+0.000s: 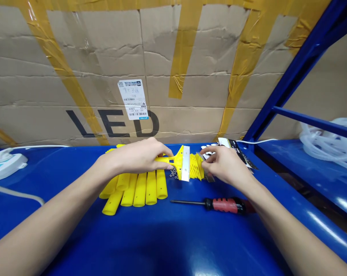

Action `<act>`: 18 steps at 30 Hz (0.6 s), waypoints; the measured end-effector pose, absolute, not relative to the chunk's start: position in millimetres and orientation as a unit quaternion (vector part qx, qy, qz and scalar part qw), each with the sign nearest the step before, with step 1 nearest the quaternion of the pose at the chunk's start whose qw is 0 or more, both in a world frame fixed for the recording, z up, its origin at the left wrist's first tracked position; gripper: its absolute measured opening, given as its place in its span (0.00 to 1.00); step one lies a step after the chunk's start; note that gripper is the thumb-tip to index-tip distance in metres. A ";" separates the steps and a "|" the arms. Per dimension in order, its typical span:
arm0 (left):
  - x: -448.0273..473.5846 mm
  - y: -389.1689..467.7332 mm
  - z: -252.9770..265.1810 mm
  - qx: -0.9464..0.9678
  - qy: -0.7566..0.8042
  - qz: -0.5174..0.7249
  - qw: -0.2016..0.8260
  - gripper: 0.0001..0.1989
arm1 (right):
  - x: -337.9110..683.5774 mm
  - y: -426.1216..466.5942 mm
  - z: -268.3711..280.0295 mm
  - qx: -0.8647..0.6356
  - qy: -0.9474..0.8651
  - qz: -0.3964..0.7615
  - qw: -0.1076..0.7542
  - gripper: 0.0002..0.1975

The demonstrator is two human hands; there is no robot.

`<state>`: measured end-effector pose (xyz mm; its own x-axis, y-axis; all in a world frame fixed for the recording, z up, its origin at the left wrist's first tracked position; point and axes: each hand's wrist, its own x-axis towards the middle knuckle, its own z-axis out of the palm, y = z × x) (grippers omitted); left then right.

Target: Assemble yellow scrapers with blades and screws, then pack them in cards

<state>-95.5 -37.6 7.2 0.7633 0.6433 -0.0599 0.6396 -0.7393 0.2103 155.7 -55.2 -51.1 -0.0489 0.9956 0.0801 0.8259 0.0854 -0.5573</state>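
Note:
My left hand [141, 155] is closed around the handle of a yellow scraper [177, 161], whose wide head carries a flat silver blade [185, 163]. Just right of that blade is a row of yellow plates [195, 166] packed close together. At the row's right end, the fingers of my right hand [218, 163] are bent together; what lies between them is hidden. Beneath the scraper's neck are several small nuts or screws [173, 174]. Yellow tubular handles [140, 189] lie side by side below my left hand, some stacked on others.
A screwdriver [219, 205] with a red and black handle lies in front on the blue surface [173, 237]. Behind stands a large taped cardboard box [162, 46]. A blue metal frame [294, 65] slants up at right. A white power strip [7, 166] with cables sits at left.

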 end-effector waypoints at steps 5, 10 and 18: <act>-96.0 -39.4 8.7 0.932 0.344 0.004 0.113 0.17 | 159.5 -55.7 -46.5 -0.659 -0.690 0.152 0.259 0.18; -95.1 -41.5 12.4 0.930 0.347 0.003 0.118 0.16 | 167.9 -56.9 -40.2 -0.630 -0.618 0.267 0.386 0.22; -94.8 -41.8 12.0 0.926 0.354 -0.005 0.132 0.16 | 165.4 -53.8 -40.7 -0.522 -0.442 0.530 0.501 0.14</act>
<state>-94.8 -41.8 12.0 0.7497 0.6539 -0.1022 0.6565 -0.7150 0.2405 165.4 -53.8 -40.7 0.0475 0.9926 -0.1115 -0.0695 -0.1081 -0.9917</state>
